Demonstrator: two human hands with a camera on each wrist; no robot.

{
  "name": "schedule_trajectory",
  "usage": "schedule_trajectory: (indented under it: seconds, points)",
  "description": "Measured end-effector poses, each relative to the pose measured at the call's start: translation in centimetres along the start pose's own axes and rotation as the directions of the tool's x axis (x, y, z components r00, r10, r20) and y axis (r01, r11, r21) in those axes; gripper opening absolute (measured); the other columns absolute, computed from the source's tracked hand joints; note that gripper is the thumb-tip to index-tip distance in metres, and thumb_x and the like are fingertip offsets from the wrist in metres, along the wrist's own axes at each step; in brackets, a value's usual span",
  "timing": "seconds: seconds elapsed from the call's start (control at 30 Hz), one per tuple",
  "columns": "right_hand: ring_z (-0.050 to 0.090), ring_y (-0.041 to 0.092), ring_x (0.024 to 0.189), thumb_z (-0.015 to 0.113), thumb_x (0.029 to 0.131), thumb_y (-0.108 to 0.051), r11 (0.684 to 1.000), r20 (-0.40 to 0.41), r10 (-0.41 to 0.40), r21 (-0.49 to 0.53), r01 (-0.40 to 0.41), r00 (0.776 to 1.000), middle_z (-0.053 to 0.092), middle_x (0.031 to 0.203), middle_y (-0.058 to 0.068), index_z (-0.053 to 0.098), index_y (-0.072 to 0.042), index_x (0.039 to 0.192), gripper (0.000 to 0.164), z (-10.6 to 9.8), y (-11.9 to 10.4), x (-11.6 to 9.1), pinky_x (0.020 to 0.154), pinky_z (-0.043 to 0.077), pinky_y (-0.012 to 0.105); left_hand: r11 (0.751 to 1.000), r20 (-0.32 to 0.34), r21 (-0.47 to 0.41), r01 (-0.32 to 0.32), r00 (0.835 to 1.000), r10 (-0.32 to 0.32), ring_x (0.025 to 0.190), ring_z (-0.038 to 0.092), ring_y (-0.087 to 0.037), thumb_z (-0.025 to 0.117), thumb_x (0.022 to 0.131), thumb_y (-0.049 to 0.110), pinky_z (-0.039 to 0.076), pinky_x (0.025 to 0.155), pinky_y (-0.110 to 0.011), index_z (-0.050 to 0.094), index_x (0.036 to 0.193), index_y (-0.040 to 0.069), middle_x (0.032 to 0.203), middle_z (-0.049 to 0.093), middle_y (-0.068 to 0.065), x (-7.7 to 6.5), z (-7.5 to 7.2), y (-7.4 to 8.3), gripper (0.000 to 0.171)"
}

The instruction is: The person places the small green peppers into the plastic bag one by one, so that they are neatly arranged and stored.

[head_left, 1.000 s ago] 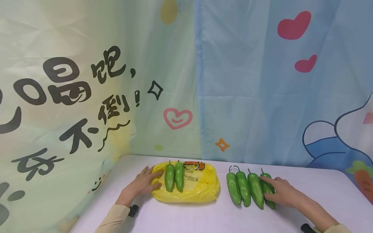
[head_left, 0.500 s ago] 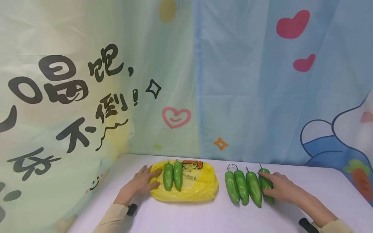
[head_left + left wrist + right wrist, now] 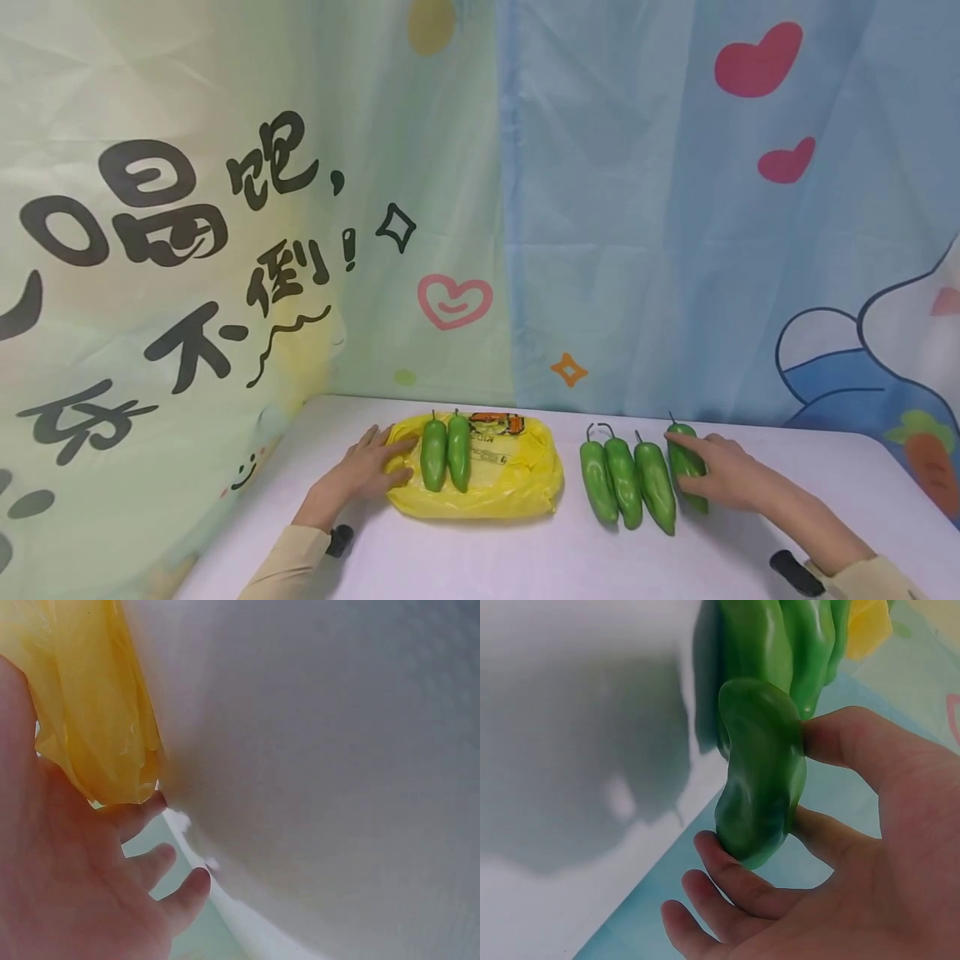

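Observation:
My right hand [image 3: 723,475] pinches a green pepper [image 3: 761,772] between thumb and fingers, at the right end of a row. Just left of it lie three more green peppers [image 3: 618,483] side by side, stems pointing away from me. A yellow plastic bag [image 3: 517,479] lies flattened on the table, with two green peppers [image 3: 446,454] on its left part. At the bag's left edge rests my left hand [image 3: 367,467], its fingers spread and touching the plastic. In the left wrist view, the yellow bag [image 3: 105,705] sits between thumb and forefinger; the peppers are out of sight there.
Everything rests on a white table [image 3: 480,558]. A printed cloth [image 3: 600,208] with hearts and black lettering hangs behind the table's far edge and along its left side. A gap of bare table separates the bag from the row of peppers.
The pepper in my right hand has shifted away from me, and its tip now sits higher than the tips of its neighbours. My left hand and the bag stay in place.

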State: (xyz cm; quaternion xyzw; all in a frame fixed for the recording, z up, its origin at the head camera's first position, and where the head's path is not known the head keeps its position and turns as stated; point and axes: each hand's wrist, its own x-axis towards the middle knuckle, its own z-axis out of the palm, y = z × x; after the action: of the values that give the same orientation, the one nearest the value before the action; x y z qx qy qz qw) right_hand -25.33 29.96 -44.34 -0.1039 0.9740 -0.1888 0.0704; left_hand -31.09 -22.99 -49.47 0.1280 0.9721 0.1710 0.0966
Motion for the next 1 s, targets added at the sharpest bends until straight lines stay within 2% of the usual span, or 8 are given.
schedule_trajectory:
  seconds: [0.23,0.73,1.0]
  points:
    - [0.057,0.028,0.089,0.073,0.083,-0.025,1.0,-0.012,-0.009,-0.004,0.009,1.0,0.061,0.105,0.025,0.05,0.002,0.142,0.069,-0.5,-0.5,0.0,0.069,0.055,0.046,1.0,-0.002,0.001,0.01,1.0,-0.01,0.154,0.013,-0.047,0.061,0.095,0.043,0.016,0.12,-0.071,0.049,0.15,0.028,0.165,0.028,-0.017,-0.1,-0.1,0.3,0.058]
    - [0.061,0.039,0.098,0.073,0.084,-0.027,0.999,-0.026,-0.038,-0.025,0.037,0.999,0.061,0.113,0.031,0.051,0.001,0.142,0.068,-0.6,-1.5,0.1,0.076,0.056,0.057,1.0,-0.002,0.004,0.009,1.0,-0.009,0.154,0.013,-0.047,0.061,0.096,0.042,0.016,0.119,-0.072,0.049,0.15,0.027,0.165,0.027,-0.017,-0.1,-0.1,0.2,0.057]
    - [0.061,0.039,0.097,0.073,0.084,-0.028,0.998,-0.016,-0.046,-0.039,0.046,0.999,0.061,0.111,0.03,0.052,0.0,0.141,0.067,-0.4,-2.2,0.1,0.075,0.056,0.056,1.0,0.002,-0.002,0.004,1.0,-0.004,0.153,0.013,-0.048,0.061,0.096,0.042,0.016,0.119,-0.072,0.049,0.15,0.027,0.165,0.027,-0.017,-0.2,-0.2,0.3,0.057]
